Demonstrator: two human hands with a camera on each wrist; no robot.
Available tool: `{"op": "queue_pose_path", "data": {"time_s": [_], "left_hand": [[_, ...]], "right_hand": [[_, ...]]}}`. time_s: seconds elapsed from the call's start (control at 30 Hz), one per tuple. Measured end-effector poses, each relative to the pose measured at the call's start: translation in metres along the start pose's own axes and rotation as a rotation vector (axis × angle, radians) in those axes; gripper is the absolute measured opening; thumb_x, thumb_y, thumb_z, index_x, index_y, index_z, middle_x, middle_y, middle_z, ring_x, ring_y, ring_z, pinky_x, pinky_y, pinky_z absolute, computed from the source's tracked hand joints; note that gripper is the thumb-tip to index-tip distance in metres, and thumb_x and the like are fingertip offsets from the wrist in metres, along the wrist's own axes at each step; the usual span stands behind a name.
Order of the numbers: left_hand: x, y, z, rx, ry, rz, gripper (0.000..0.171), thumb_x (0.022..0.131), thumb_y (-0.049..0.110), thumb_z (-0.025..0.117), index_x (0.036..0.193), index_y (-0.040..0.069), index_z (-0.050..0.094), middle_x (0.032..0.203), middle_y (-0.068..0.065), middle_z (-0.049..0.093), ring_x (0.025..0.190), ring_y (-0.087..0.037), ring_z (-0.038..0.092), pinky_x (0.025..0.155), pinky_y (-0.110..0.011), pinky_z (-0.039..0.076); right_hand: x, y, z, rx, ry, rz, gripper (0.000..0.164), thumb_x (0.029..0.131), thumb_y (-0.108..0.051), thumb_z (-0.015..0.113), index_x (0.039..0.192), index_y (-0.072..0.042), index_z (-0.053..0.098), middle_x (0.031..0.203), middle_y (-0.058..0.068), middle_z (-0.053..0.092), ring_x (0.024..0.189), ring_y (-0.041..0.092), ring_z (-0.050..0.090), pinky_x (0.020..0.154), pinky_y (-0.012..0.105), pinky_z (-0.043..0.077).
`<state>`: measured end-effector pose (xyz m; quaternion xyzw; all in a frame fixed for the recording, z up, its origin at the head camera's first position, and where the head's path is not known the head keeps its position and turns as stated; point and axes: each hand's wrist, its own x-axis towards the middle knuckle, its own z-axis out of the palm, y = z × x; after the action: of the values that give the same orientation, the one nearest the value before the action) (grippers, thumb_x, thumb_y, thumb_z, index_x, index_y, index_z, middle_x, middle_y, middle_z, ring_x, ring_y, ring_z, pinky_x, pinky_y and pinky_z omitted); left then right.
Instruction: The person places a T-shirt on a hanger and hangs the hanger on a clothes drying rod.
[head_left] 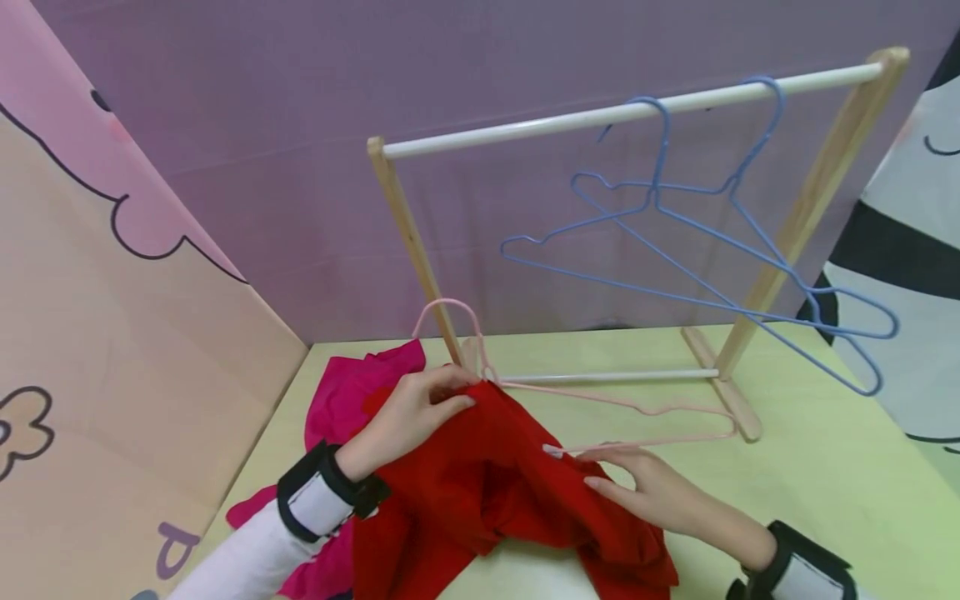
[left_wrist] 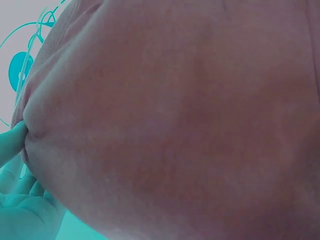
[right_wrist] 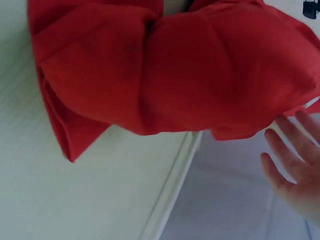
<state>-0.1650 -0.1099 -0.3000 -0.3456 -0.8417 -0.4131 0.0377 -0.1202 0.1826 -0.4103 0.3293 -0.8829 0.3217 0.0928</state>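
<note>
A red garment (head_left: 480, 475) is draped over the left part of a pink hanger (head_left: 600, 397), whose hook and right arm stick out. My left hand (head_left: 420, 408) pinches the cloth close to the hanger's neck. Thumb and fingers meet at a fold by a ribbed edge in the left wrist view, where the garment (left_wrist: 175, 120) fills most of the picture. At the cloth's right side, my right hand (head_left: 637, 483) touches it by the hanger's lower bar. Its fingers (right_wrist: 287, 150) look straight and spread in the right wrist view.
Behind stands a wooden rack with a white rail (head_left: 525, 131). Two blue hangers (head_left: 697, 221) hang from it at the right. A bright pink garment (head_left: 341, 400) lies left of the red one on the pale yellow table (head_left: 825, 500). A printed panel (head_left: 150, 350) borders the left.
</note>
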Motion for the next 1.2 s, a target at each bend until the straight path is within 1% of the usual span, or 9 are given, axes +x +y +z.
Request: {"op": "queue_pose_path", "data": {"time_s": [0.1, 0.23, 0.37, 0.53, 0.77, 0.9, 1.0, 1.13, 1.2], "left_hand": [[-0.001, 0.000, 0.000, -0.012, 0.002, 0.007, 0.023, 0.080, 0.005, 0.063, 0.103, 0.004, 0.063, 0.093, -0.004, 0.063, 0.081, -0.013, 0.055, 0.074, -0.024, 0.049], [-0.003, -0.001, -0.001, -0.025, 0.026, 0.028, 0.024, 0.079, 0.003, 0.064, 0.103, 0.003, 0.063, 0.093, -0.005, 0.064, 0.081, -0.014, 0.056, 0.074, -0.024, 0.049], [-0.006, -0.003, -0.004, -0.034, 0.051, 0.030, 0.024, 0.079, 0.002, 0.063, 0.103, 0.002, 0.063, 0.094, -0.007, 0.063, 0.082, -0.015, 0.056, 0.074, -0.025, 0.049], [-0.012, -0.008, -0.008, -0.067, 0.058, -0.026, 0.025, 0.079, 0.003, 0.063, 0.104, 0.003, 0.063, 0.095, -0.006, 0.063, 0.082, -0.014, 0.056, 0.073, -0.024, 0.049], [-0.017, -0.016, -0.009, -0.041, 0.067, -0.052, 0.024, 0.079, 0.005, 0.064, 0.103, 0.003, 0.063, 0.092, -0.005, 0.064, 0.079, -0.012, 0.056, 0.072, -0.024, 0.049], [-0.021, -0.021, -0.009, -0.032, 0.046, -0.086, 0.025, 0.079, 0.007, 0.065, 0.104, 0.005, 0.064, 0.090, -0.002, 0.064, 0.078, -0.011, 0.056, 0.071, -0.023, 0.049], [-0.024, -0.023, -0.009, -0.044, 0.019, -0.112, 0.025, 0.079, 0.009, 0.064, 0.105, 0.006, 0.064, 0.091, -0.002, 0.064, 0.078, -0.011, 0.056, 0.071, -0.023, 0.049], [-0.026, -0.026, -0.006, -0.065, -0.023, -0.127, 0.025, 0.081, 0.011, 0.063, 0.105, 0.007, 0.064, 0.094, -0.003, 0.064, 0.079, -0.011, 0.056, 0.070, -0.023, 0.049], [-0.026, -0.027, -0.005, -0.071, -0.038, -0.131, 0.024, 0.081, 0.010, 0.063, 0.105, 0.006, 0.064, 0.094, -0.003, 0.064, 0.079, -0.011, 0.056, 0.070, -0.023, 0.049]], "right_hand": [[0.002, 0.006, 0.002, 0.080, -0.055, 0.020, 0.015, 0.087, -0.025, 0.056, 0.098, -0.017, 0.064, 0.095, -0.012, 0.061, 0.091, 0.009, 0.056, 0.077, 0.032, 0.047], [0.002, 0.009, 0.005, 0.107, -0.075, 0.009, 0.009, 0.088, -0.025, 0.055, 0.089, -0.021, 0.063, 0.086, -0.017, 0.056, 0.083, 0.004, 0.052, 0.071, 0.029, 0.046], [-0.005, 0.014, 0.004, -0.008, -0.036, 0.026, 0.007, 0.087, -0.025, 0.056, 0.082, -0.026, 0.060, 0.081, -0.021, 0.052, 0.082, 0.004, 0.047, 0.070, 0.029, 0.044], [-0.019, 0.021, -0.009, -0.098, 0.023, 0.057, 0.010, 0.084, -0.024, 0.061, 0.077, -0.030, 0.057, 0.079, -0.022, 0.048, 0.080, 0.002, 0.044, 0.066, 0.024, 0.042], [-0.034, 0.029, -0.037, -0.222, 0.141, -0.106, 0.019, 0.069, -0.013, 0.074, 0.078, -0.023, 0.059, 0.078, -0.019, 0.053, 0.071, 0.005, 0.051, 0.064, 0.018, 0.042], [-0.039, 0.034, -0.051, -0.279, 0.204, -0.168, 0.010, 0.081, -0.024, 0.064, 0.082, -0.018, 0.057, 0.079, -0.015, 0.055, 0.070, 0.005, 0.054, 0.068, 0.011, 0.040], [-0.042, 0.036, -0.059, -0.304, 0.237, -0.176, 0.025, 0.090, -0.037, 0.046, 0.084, -0.016, 0.056, 0.080, -0.013, 0.055, 0.072, 0.005, 0.054, 0.068, 0.008, 0.040], [-0.042, 0.033, -0.071, -0.312, 0.280, -0.178, 0.036, 0.091, -0.043, 0.036, 0.085, -0.014, 0.056, 0.080, -0.010, 0.056, 0.074, 0.003, 0.054, 0.068, 0.006, 0.040], [-0.041, 0.031, -0.077, -0.289, 0.301, -0.188, 0.036, 0.090, -0.043, 0.037, 0.085, -0.014, 0.057, 0.080, -0.009, 0.057, 0.075, 0.001, 0.053, 0.069, 0.005, 0.040]]}}
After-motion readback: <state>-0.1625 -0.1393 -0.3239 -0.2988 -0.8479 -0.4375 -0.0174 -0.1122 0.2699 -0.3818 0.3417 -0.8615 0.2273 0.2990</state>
